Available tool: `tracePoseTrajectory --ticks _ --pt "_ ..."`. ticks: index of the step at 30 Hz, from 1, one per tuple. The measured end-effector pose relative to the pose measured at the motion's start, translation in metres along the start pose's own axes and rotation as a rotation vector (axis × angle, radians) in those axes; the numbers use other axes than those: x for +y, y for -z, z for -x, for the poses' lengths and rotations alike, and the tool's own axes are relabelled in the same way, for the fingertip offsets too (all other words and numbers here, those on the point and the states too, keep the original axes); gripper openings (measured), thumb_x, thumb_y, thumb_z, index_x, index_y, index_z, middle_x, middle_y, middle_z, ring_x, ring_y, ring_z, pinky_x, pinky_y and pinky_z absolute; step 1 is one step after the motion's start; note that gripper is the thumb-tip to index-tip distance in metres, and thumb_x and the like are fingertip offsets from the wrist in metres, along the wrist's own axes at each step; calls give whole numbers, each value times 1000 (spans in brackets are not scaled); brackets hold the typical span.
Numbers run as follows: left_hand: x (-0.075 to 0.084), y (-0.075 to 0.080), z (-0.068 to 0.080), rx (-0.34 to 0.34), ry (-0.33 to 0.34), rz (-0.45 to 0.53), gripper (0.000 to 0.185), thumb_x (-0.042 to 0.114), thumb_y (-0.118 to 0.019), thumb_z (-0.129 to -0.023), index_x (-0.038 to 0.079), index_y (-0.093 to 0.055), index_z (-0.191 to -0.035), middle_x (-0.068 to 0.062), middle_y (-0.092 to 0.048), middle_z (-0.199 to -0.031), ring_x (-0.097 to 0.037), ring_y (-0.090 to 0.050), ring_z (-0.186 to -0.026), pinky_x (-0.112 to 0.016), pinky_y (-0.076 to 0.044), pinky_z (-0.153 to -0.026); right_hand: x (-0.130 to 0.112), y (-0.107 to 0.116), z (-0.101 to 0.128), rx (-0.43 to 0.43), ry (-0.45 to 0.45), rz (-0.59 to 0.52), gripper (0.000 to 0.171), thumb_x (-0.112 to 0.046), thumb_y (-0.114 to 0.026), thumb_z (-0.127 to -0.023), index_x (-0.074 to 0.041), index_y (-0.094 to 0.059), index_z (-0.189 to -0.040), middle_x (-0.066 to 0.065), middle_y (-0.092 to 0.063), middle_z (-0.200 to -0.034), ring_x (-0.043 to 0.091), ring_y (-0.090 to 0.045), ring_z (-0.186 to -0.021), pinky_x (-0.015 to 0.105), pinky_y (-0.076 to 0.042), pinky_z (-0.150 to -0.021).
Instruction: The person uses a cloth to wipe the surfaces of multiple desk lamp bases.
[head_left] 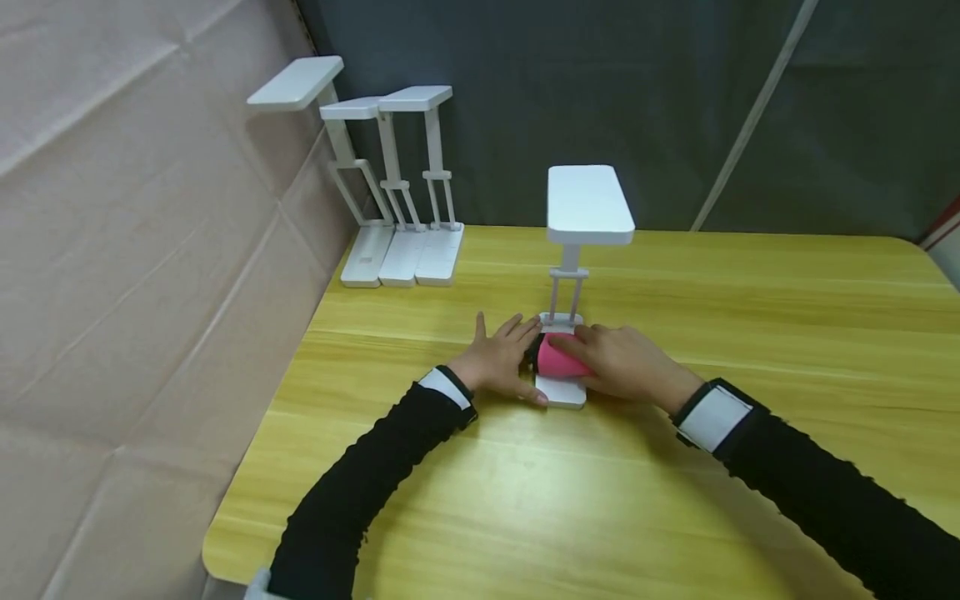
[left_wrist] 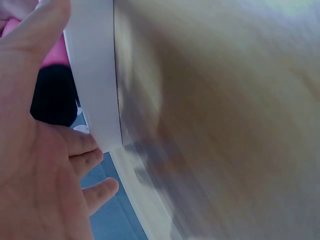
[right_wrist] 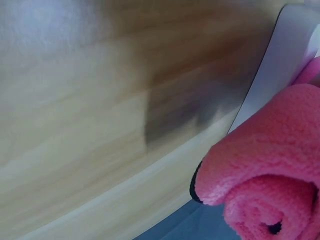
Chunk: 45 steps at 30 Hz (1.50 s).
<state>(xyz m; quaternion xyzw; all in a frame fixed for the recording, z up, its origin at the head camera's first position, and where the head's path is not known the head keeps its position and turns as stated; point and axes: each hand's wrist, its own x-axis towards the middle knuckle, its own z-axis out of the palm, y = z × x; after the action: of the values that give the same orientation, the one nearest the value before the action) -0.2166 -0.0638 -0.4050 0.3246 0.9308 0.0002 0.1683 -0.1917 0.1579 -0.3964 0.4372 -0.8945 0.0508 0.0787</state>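
Observation:
A white desk lamp (head_left: 590, 202) with a flat rectangular head stands upright on the table, its base lying toward me. My right hand (head_left: 626, 362) holds a folded pink fleecy cloth (head_left: 558, 357) with black edging down on the lamp's base (head_left: 561, 393). In the right wrist view the cloth (right_wrist: 270, 145) shows rolled folds beside the white base. On the base's left side, my left hand (head_left: 501, 358) spreads its fingers, with the thumb at the front corner. The left wrist view shows its fingertips (left_wrist: 102, 189) along the base's edge.
Three similar white lamps (head_left: 400, 254) stand side by side at the table's back left corner. A beige padded wall (head_left: 150, 292) runs along the left, and a dark panel (head_left: 525, 100) rises behind the wooden table (head_left: 750, 333).

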Motion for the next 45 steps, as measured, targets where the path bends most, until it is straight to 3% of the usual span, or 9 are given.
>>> tracePoseTrajectory --ticks 9,17,21,29,34,37,40,45 --pt "-1 0 -2 22 -2 -47 124 82 -57 -67 14 -3 -155 1 1 -160 -23 -1 -145 -70 3 -104 -12 2 7 -50 18 -26 62 -33 -79 -78 -11 -56 -132 14 -64 -102 27 -66 -79 41 -57 -65" --pt "0 0 -3 23 2 -63 128 84 -59 -62 15 -4 -155 2 0 -160 -23 -2 -145 -70 2 -104 -15 7 11 -121 -13 -91 59 -32 -77 -79 -11 -57 -131 9 -62 -96 17 -57 -66 34 -53 -58" --pt "1 1 -4 21 -1 -81 130 84 -60 -61 14 -4 -155 2 0 -160 -24 -2 -145 -70 1 -104 -15 11 13 -175 -49 -173 54 -30 -74 -82 -12 -58 -130 7 -62 -96 13 -54 -64 31 -50 -60" --pt "2 1 -2 -9 12 -100 119 75 -62 -71 15 -2 -154 4 2 -160 -22 0 -145 -68 2 -106 -17 15 23 -260 -96 -359 50 -22 -71 -84 -16 -58 -133 -2 -59 -99 11 -51 -71 30 -44 -64" --pt "2 1 -2 -7 -1 -66 118 74 -62 -72 14 -2 -154 3 3 -160 -23 0 -145 -69 4 -105 -10 22 31 -230 -86 -420 50 -20 -69 -86 -14 -56 -134 -3 -61 -108 10 -54 -80 32 -46 -68" --pt "2 1 -2 17 -13 -59 121 79 -59 -69 14 -3 -154 2 2 -160 -24 -1 -145 -69 3 -105 4 26 30 -139 -119 -349 51 -21 -69 -88 -9 -54 -135 0 -63 -106 11 -55 -81 35 -49 -70" --pt "0 2 -3 41 -16 -59 124 82 -58 -66 14 -5 -155 1 -1 -160 -24 -3 -145 -70 2 -105 20 25 23 -64 -153 -220 53 -23 -71 -87 -8 -53 -135 3 -61 -95 15 -53 -73 34 -49 -64" --pt "0 1 -1 24 -7 -21 124 82 -59 -66 14 -6 -155 2 -1 -160 -23 -2 -145 -69 5 -104 31 10 10 -60 -147 -55 59 -28 -72 -85 -14 -50 -138 9 -59 -90 19 -53 -66 32 -50 -57"
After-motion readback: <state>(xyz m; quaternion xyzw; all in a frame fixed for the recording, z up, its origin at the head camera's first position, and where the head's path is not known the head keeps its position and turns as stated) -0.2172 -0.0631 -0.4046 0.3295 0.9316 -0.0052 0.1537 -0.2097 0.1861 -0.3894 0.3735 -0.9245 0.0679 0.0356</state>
